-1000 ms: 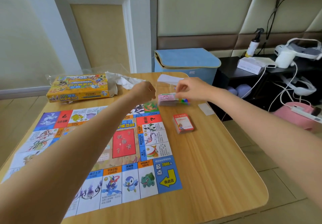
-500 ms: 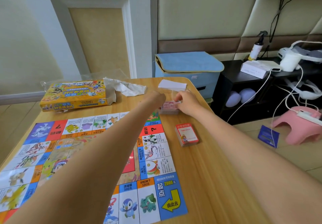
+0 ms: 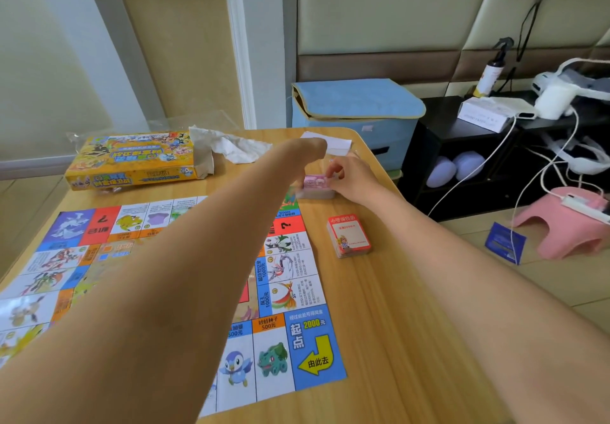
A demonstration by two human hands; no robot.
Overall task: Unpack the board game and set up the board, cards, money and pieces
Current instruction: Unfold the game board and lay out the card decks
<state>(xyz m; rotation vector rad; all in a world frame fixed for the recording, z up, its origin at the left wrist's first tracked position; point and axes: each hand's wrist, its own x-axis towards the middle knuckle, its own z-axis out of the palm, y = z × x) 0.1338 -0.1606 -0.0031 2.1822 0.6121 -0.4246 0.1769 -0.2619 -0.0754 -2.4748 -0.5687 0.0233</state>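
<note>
Colourful paper game board (image 3: 290, 291) unfolded across desk; red-faced card stack (image 3: 349, 236) by its right edge. Right hand (image 3: 350, 177) pinches pink money bundle (image 3: 315, 182) near far edge; left hand (image 3: 305, 149) grip unclear. Pieces unplaced.

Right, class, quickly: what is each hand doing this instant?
Left hand: fingers hidden behind the wrist, cannot tell.
Right hand: fingers pinched on the pink money stack.

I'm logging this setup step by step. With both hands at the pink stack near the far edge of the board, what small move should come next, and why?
Probably lift the pink stack of play money out of its clear wrapper and lay it on the wooden table beside the red-backed card deck. The right hand pinches the stack's end, the left hand hovers over it, and the paper game board is already spread.
</note>
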